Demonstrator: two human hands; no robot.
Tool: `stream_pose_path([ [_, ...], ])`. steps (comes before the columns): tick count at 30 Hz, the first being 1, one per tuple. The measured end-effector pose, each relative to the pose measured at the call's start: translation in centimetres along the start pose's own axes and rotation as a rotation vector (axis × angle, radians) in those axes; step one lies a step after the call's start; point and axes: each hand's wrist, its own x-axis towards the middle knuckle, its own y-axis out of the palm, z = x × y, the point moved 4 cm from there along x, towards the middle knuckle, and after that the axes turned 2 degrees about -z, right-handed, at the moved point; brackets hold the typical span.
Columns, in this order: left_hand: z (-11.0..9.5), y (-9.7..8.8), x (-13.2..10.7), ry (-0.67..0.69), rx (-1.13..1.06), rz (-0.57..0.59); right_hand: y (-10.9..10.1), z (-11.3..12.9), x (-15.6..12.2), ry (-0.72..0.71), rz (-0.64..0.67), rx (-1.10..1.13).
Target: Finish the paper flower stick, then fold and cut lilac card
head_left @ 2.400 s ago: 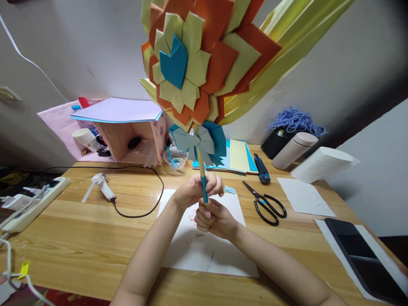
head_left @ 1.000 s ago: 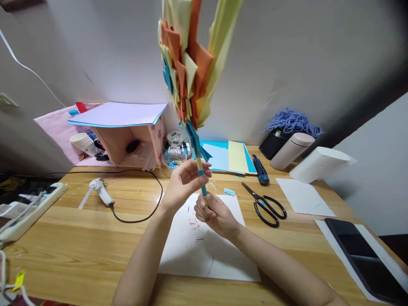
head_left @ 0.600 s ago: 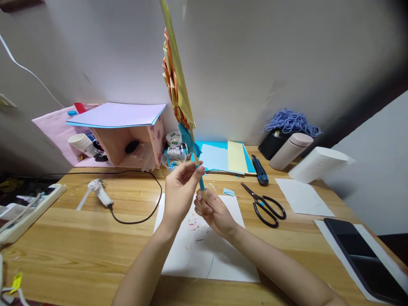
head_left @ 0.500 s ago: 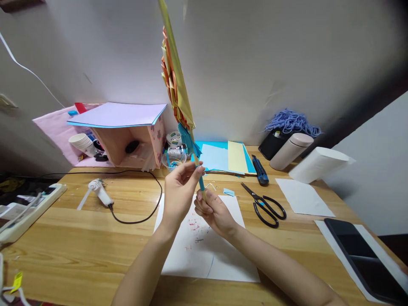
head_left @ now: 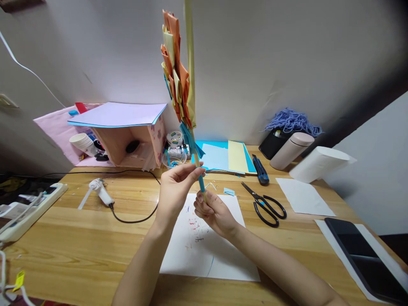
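A paper craft (head_left: 180,80) with folded orange and yellow pieces stands upright before me, backed by a yellow sheet seen nearly edge-on. Blue paper (head_left: 190,140) is fixed at its base, where a thin handle banded in blue and pale yellow (head_left: 201,185) runs down. My left hand (head_left: 180,182) pinches this handle near its upper part between thumb and fingers. Lower down, my right hand (head_left: 215,210) is wrapped round the handle's bottom end. Beneath both hands lies a white sheet (head_left: 223,259) with red, blue and dark marks.
Black-handled scissors (head_left: 266,206) and a utility knife (head_left: 260,170) lie to the right, near a phone (head_left: 360,255), a paper roll (head_left: 320,165) and a pink bottle (head_left: 291,151). On the left are a white glue gun (head_left: 102,193), its cord and an open box (head_left: 127,146).
The paper craft has turned about its handle, so more of the folded orange and yellow pieces shows. My left hand has shifted slightly left; my right hand keeps its place.
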Motion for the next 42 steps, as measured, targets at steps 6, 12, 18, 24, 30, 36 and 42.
stream_pose_path([
  [6,0.2,0.0,0.1,-0.048,-0.047,0.04,0.2,0.2,-0.1,0.008,0.018,-0.024],
  [12,0.6,0.0,0.1,-0.053,-0.077,0.041,0.5,0.3,-0.2,0.005,0.048,0.017],
  [18,0.2,0.2,-0.2,-0.015,-0.026,0.025,0.5,0.4,-0.3,0.015,0.041,0.028],
  [24,-0.5,0.6,-1.2,0.163,0.119,-0.112,0.5,0.4,-0.2,0.013,0.043,0.034],
  [30,-0.7,1.0,-1.9,0.309,0.199,-0.246,0.3,0.4,-0.2,0.006,0.041,0.046],
  [36,-1.0,1.2,-2.5,0.475,0.287,-0.363,0.4,0.4,-0.1,-0.003,0.054,0.059],
  [42,-0.8,1.1,-2.5,0.426,0.262,-0.332,0.2,0.3,-0.1,0.007,0.037,0.041],
])
